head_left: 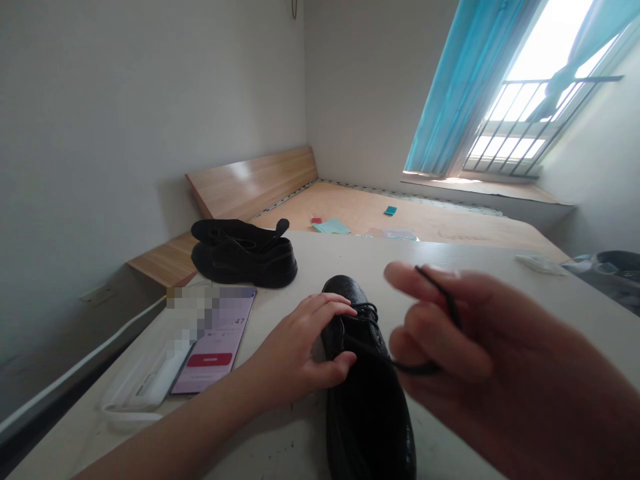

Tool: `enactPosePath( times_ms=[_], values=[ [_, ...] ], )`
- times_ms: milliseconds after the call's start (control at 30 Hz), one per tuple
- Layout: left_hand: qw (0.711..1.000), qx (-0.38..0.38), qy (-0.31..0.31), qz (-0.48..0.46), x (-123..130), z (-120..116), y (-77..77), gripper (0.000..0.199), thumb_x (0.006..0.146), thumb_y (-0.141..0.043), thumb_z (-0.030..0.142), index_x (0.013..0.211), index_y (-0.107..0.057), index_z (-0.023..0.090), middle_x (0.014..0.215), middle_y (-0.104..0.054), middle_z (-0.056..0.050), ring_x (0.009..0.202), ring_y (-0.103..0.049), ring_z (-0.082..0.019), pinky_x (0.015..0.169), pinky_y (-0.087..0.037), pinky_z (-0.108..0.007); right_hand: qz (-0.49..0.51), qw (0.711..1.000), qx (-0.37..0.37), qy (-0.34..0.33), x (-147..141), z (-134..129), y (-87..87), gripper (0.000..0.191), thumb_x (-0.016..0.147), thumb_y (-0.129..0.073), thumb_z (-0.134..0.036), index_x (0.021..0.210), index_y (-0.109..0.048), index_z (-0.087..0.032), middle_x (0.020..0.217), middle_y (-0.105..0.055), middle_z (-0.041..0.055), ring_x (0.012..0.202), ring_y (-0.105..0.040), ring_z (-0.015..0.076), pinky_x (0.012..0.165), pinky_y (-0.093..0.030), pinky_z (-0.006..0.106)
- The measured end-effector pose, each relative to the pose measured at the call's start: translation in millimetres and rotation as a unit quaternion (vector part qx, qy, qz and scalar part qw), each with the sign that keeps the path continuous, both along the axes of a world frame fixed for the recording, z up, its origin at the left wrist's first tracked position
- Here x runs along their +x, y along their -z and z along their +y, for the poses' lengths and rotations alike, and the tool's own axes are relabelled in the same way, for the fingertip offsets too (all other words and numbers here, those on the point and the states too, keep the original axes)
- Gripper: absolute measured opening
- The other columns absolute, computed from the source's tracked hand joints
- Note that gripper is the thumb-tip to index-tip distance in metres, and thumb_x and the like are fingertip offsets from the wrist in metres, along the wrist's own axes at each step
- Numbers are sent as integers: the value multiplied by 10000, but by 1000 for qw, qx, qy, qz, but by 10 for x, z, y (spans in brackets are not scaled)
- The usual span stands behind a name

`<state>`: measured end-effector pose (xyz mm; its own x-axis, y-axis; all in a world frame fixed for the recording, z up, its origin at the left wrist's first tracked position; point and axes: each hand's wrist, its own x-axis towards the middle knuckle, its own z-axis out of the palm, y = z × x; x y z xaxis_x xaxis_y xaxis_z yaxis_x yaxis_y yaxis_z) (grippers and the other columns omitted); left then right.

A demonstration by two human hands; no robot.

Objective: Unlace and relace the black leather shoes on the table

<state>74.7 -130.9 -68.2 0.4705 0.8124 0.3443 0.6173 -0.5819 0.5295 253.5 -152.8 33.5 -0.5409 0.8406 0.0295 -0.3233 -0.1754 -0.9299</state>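
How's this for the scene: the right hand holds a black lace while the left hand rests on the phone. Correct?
Not quite. The head view shows the left hand on the black shoe, not the phone. The right hand does hold a black lace.

The left forearm (210, 413) is bare, slim and smooth in outline, narrowing to a bare wrist (267, 363) and a small bare left hand (305, 337) with slender, round-tipped fingers (331, 309). The right hand (465, 353) is bare too, looking broader so near the lens, its fingers blunt and softly blurred, its lower edge in shadow, its nails too indistinct to describe.
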Motion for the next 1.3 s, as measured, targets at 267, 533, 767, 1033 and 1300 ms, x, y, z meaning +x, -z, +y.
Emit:
enactPosePath(
  times_ms=[267,533,767,1033,1300],
  values=[
    [996,-52,60,-41,18,-1,-26,543,752,-599,203,1286,-498,216,1348,-527,-64,1246,-480,-211,1103,-363,-365,6,964,-18,266,155,529,-198,248,847,-330,-152,615,-278,-223,502,-77,-65,434,-79,109,366,-146,230],
    [994,-92,18,-62,33,-44,-55,561,717,-657,218,1241,-458,256,1196,-617,-33,1071,-586,-222,955,-466,-391,23,970,19,243,-6,854,-156,248,856,-370,-181,618,-310,-220,481,-120,-83,423,-105,93,380,-118,225],
    [989,16,-18,-145,70,-16,-315,81,865,-525,199,857,-606,199,990,-693,-14,936,-632,-154,878,-467,-281,9,971,75,226,-14,661,-244,263,882,-398,-209,627,-334,-222,469,-126,-82,419,-92,90,375,-107,222],
    [998,-5,10,54,340,72,-755,286,896,-517,451,933,-701,235,802,-680,-1,719,-587,-166,614,-399,-271,-4,941,240,240,-145,464,-166,241,873,-483,-238,649,-397,-215,497,-271,-64,437,-227,78,402,-197,226],
    [995,-85,44,-35,270,184,-809,245,961,-370,314,798,-515,204,780,-567,26,726,-520,-126,650,-384,-249,-36,913,291,283,45,698,-85,217,866,-455,-197,654,-412,-218,529,-292,-56,443,-251,79,416,-183,231]
  ],
)
